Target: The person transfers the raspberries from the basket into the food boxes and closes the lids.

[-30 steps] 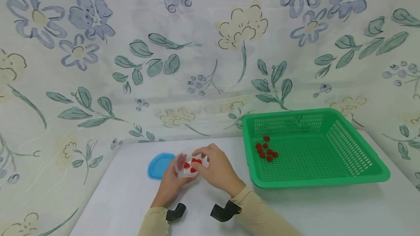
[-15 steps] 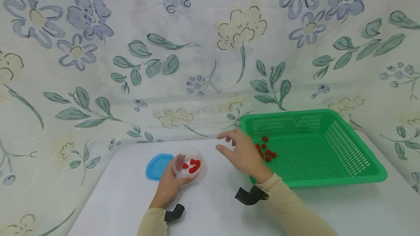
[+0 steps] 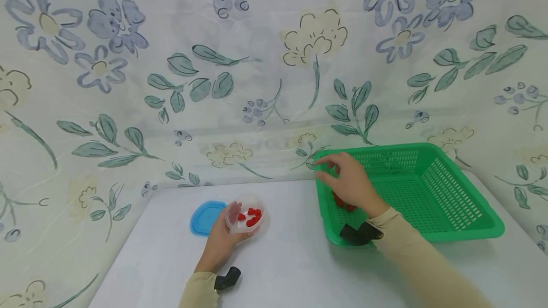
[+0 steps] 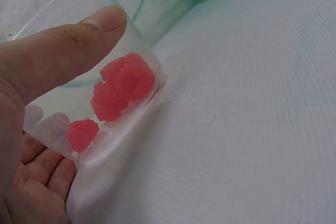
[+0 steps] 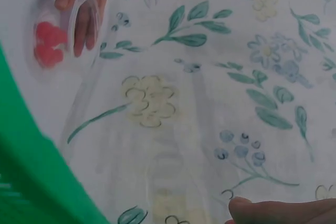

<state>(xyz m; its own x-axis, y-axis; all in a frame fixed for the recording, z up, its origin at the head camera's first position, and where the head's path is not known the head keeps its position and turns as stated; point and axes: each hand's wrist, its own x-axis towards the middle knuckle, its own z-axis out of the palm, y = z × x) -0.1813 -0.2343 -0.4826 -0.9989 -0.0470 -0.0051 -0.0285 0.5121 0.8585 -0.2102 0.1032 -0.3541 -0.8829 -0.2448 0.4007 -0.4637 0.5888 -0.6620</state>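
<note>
Left hand (image 3: 220,237) gripped the clear container (image 3: 245,216) of red raspberries (image 3: 251,216), thumb over the rim, fingers (image 4: 39,179) curled under, tilted just above the white tabletop (image 3: 278,260) beside the blue lid (image 3: 205,216). Right hand (image 3: 351,183) hovered over the green basket (image 3: 462,203)'s near-left corner above more raspberries; fingers loosely curled, whether they held anything couldn't be told.

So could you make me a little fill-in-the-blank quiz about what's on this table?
1. The left hand holds a clear container of red ____.
2. The right hand is over the ____ basket.
3. The lid lying beside the container is ____.

Missing words: raspberries; green; blue
</note>
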